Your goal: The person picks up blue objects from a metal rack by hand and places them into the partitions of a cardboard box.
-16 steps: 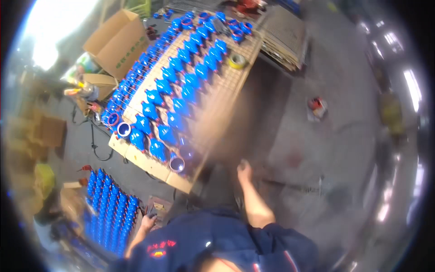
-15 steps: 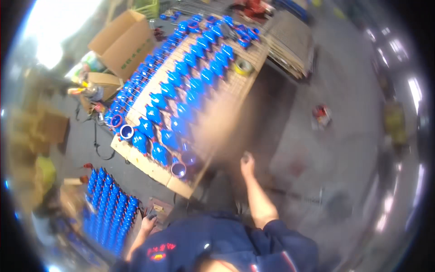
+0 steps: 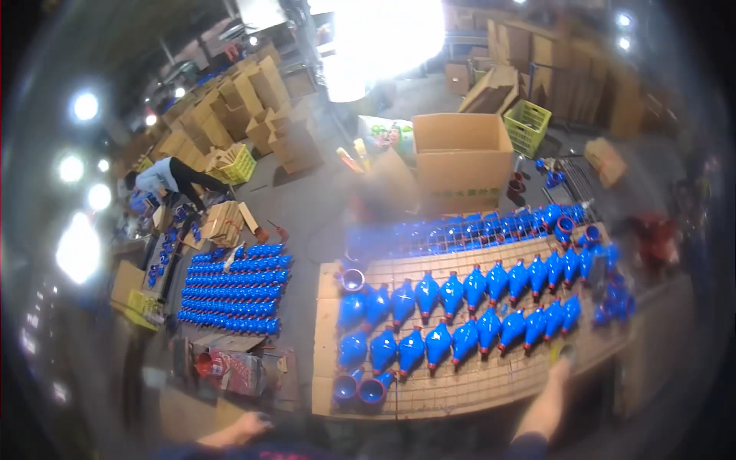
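- Right hand [image 3: 560, 371]: at the near long edge of the bench [image 3: 327, 341], toward its right end. Its fingers run onto a yellow-green ring-shaped roll of tape [image 3: 566, 350] and blur into it; whether they grip it or only touch it cannot be told, nor how far they are open.
- Tape roll: just inside the near edge, lower part covered by the hand. Too blurred to tell which way its hole's axis points.
- Left hand [image 3: 247, 427]: off the bench, beyond its near left corner, fingers partly curled. A small dark patch shows at the fingertips; whether it is a held object cannot be told.
- Both forearms are cut off by the lower picture edge.
- Glossy blue diamond-shaped pieces with red ends [image 3: 438, 343]: two rows along the bench's length. Each piece's long axis runs across the bench, red ends toward the near and far edges.
- Two blue flared cups with dark-rimmed open mouths [image 3: 373, 390]: at the near left corner, mouths toward the near edge.
- Blue cluster [image 3: 613, 301] at the right end: smeared, individual shapes not readable.
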### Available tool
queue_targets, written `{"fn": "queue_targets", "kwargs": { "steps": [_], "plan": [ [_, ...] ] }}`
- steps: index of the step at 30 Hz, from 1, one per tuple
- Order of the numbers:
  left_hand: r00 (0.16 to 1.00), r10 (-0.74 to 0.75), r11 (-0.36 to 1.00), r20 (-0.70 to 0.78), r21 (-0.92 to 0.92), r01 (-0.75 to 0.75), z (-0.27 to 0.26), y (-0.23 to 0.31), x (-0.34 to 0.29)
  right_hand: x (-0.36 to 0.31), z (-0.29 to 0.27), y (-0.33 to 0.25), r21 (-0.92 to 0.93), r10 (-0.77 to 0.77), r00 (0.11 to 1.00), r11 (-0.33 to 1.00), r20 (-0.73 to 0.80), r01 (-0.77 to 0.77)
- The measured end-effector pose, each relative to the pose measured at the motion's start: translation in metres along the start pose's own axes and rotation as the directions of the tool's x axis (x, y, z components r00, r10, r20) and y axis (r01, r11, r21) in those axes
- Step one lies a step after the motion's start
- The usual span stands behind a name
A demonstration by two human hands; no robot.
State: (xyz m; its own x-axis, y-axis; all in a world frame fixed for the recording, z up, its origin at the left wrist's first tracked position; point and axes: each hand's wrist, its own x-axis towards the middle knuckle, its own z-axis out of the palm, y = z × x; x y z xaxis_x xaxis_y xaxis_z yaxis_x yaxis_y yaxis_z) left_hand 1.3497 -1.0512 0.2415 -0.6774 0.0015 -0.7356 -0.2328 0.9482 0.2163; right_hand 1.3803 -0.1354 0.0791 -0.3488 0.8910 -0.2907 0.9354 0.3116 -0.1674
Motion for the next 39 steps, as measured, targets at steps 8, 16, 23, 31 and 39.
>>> {"fn": "queue_targets", "kwargs": {
  "steps": [8,16,23,31,39],
  "plan": [
    [0.991,0.000,0.919,0.137,-0.391,0.054,0.020,-0.070,-0.016,-0.217,0.019,-0.031,0.755,0.059,0.979,0.645,-0.196,0.113],
    [0.973,0.116,0.713,0.200,-0.699,0.059,-0.017,-0.208,0.042,-0.536,0.024,-0.229,0.925,0.003,0.963,0.277,0.270,-0.260],
    [0.992,-0.126,0.356,-0.025,-0.934,0.021,-0.036,-0.393,0.022,-0.667,0.006,-0.420,0.924,-0.403,0.897,0.383,0.182,-0.015],
    [0.972,-0.235,0.391,0.026,-0.913,0.119,-0.155,-0.368,0.121,-0.673,-0.044,-0.571,0.917,-0.650,0.755,0.347,0.083,0.198],
    [0.997,0.040,0.458,-0.066,-0.886,-0.077,-0.312,-0.255,0.215,-0.630,-0.294,-0.770,0.320,-0.443,0.226,-0.149,-0.868,0.936]
  ]
}}
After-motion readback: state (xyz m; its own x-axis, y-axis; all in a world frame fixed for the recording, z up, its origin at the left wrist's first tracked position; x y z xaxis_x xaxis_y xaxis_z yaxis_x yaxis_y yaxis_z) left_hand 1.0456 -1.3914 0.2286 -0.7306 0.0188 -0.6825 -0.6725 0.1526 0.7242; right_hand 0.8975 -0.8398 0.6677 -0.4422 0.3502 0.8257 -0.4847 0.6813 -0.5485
